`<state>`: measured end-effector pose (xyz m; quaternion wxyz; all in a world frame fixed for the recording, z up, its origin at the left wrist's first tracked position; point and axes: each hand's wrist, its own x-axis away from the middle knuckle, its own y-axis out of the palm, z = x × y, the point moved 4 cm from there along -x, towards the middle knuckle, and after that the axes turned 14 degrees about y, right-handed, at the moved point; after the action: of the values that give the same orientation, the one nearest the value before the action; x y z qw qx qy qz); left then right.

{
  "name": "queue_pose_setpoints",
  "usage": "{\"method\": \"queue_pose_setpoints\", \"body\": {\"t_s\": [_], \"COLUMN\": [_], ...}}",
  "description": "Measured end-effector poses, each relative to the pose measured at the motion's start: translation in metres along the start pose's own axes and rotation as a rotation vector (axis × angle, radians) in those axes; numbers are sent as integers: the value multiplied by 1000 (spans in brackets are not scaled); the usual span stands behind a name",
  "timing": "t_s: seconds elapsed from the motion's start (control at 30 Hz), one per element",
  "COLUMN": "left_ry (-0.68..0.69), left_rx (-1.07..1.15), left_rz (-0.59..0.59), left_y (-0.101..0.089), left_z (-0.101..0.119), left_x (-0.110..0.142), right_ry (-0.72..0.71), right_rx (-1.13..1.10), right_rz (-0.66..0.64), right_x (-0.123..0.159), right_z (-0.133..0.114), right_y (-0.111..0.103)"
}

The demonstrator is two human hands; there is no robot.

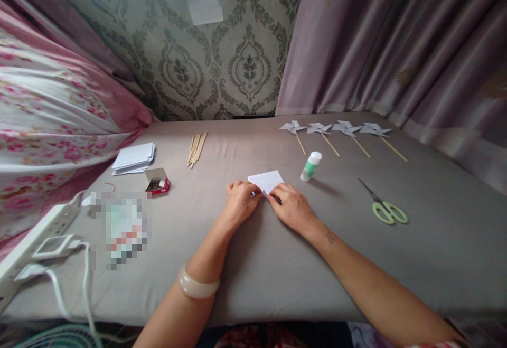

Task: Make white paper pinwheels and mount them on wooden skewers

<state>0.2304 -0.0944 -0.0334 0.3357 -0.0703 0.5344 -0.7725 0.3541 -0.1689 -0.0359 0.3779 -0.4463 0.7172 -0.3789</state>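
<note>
Left grip [242,201], right grip [293,208], paper [268,180] (edge crosswise)

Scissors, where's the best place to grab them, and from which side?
Probably by the green loops, coming from the near right: the scissors lie flat with the loops on that side, and the pointed blades aim toward the far left.

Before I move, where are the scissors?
In the head view, the scissors lie on the right of the grey cloth, to the right of the right hand and the glue stick, nearer the camera than the pinwheels.
</note>
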Motion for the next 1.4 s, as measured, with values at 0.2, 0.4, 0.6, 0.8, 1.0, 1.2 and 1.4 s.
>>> {"method": "queue_pose_setpoints", "body": {"t_s": [0.2,0.4,0.6,0.8,1.0,1.2,1.4], "left_ry": [-17,-1,28,86,99,92,94], "left_rx": [-21,-70,-99,-144,-170,-171,-185], "left_rz": [-5,-22,-8,-29,-59,-73,-71], "left_y": [1,4,6,5,7,6,6], "left_z": [3,2,2,8,11,14,15], "left_x": [0,-1,0,2,2,3,3], "right_ry": [51,120,142,164,187,182,194], "right_rx": [-35,-102,-127,-142,-142,-149,-142], "right_rz": [4,44,62,47,40,38,27], "right_x": [-4,-10,-15,-17,-17,-19,-19], "right_z": [2,7,11,13,13,15,15], "right_y": [4,8,11,12,12,13,13]}}
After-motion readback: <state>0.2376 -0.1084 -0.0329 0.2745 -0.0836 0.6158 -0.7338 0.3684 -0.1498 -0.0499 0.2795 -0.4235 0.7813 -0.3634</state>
